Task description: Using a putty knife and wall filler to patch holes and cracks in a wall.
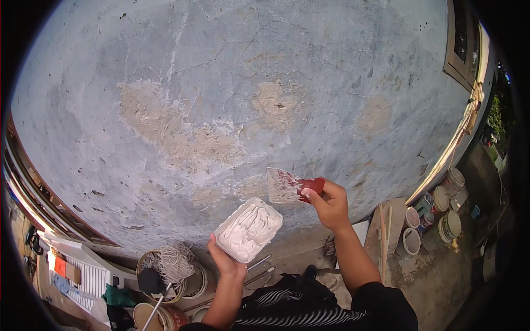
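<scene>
My left hand [225,261] holds up a rectangular tub of white filler paste [249,229] from below, its fingers mostly hidden under it. The paste is ridged and fills the tub close to its rim. To the right, my right hand [329,204] is closed round the red handle of a putty knife [283,186]. Paste is smeared over its wide blade, which stands just above the tub and in front of the wall. Behind both is a cracked grey-blue wall [221,55] with beige patches of filler [276,105]; a larger patch [160,121] spreads at the left.
At the lower left, a mop head [175,263] rests on buckets [148,314] beside a white slatted object [91,276]. Several paint buckets [408,241] stand on the floor at the right, near wooden boards [393,220]. A window frame [464,44] is at the upper right.
</scene>
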`<state>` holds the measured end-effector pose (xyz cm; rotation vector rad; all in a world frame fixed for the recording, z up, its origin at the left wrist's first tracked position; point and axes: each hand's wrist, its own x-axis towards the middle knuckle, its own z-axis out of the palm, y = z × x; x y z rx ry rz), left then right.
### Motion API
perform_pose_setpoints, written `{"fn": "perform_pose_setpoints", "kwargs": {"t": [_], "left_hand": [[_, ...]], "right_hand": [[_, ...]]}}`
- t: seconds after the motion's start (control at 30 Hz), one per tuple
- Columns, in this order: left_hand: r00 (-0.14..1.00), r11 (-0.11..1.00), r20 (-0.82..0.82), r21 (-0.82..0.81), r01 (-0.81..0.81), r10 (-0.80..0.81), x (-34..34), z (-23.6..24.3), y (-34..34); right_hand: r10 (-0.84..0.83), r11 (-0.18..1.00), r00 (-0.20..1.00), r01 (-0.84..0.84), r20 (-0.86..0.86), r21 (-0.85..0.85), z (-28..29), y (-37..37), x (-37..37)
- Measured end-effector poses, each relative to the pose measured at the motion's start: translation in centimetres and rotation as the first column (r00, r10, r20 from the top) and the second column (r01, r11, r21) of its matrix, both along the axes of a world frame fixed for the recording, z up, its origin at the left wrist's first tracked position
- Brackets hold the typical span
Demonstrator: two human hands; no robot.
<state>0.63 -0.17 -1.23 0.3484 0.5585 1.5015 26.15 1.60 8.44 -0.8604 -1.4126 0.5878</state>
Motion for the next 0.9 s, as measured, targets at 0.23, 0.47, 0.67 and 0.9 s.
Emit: {"fn": "perform_pose_setpoints", "kwargs": {"t": [0.23, 0.47, 0.67, 0.9], "left_hand": [[0.997, 1.0, -0.074, 0.017, -0.004, 0.005, 0.5, 1.2, -1.2], [0.997, 1.0, -0.071, 0.006, 0.016, -0.016, 1.0, 1.3, -1.9], [0.992, 1.0, -0.122, -0.005, -0.028, 0.027, 1.2, 1.1, -1.9], [0.993, 0.997, -0.095, -0.021, -0.074, 0.072, 1.1, 1.7, -1.9]], "right_hand": [[-0.176, 0.981, 0.954, 0.15, 0.244, 0.124, -3.1, -1.2, -3.1], [-0.241, 0.967, 0.93, 0.204, 0.279, 0.155, -5.2, -2.6, -5.8], [-0.113, 0.972, 0.904, 0.015, 0.411, 0.235, -5.1, -3.9, -7.4], [-0.065, 0.998, 0.983, 0.065, 0.175, 0.003, -4.6, -3.7, -6.0]]}}
